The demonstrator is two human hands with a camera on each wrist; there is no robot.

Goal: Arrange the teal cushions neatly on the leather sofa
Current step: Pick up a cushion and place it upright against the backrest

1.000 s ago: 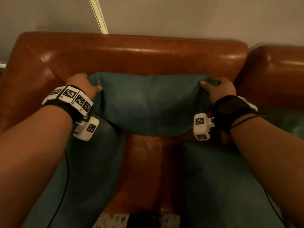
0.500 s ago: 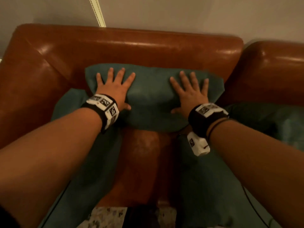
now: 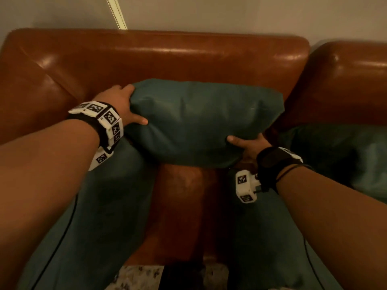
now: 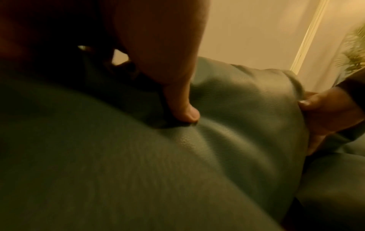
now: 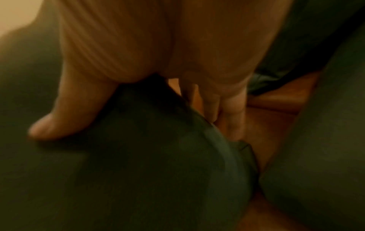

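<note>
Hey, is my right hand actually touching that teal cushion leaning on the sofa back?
Touching. In the right wrist view the right hand grips the teal cushion, thumb on its front, fingers tucked behind its edge. The head view agrees.

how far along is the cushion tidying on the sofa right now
Mid-job. In hand: the left hand and right hand grip a plump teal back cushion at opposite corners, tilted against the brown leather sofa backrest, not yet squared. Left: two flat teal seat cushions lie apart with bare leather between, and another teal cushion sits at right.
</note>
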